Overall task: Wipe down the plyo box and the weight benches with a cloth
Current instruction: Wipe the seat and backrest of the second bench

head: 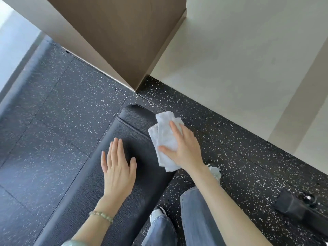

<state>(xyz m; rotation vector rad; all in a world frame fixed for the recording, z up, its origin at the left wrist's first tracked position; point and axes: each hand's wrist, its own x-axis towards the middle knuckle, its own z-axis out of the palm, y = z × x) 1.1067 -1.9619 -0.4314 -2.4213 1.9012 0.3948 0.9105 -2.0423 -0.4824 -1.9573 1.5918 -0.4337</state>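
The white folded terry cloth [166, 139] is pressed under the right hand's [184, 148] straight fingers [174, 127] at the black padded weight bench's [124, 201] one-o'clock edge. The left hand's [118, 167] fingers are laid flat. Ungripped and overhanging, it could be swept off.

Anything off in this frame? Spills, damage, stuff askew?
Nothing stands out. The black bench pad shows no tear or spill; the right hand presses the folded white cloth at its right edge, the left hand rests flat on it.
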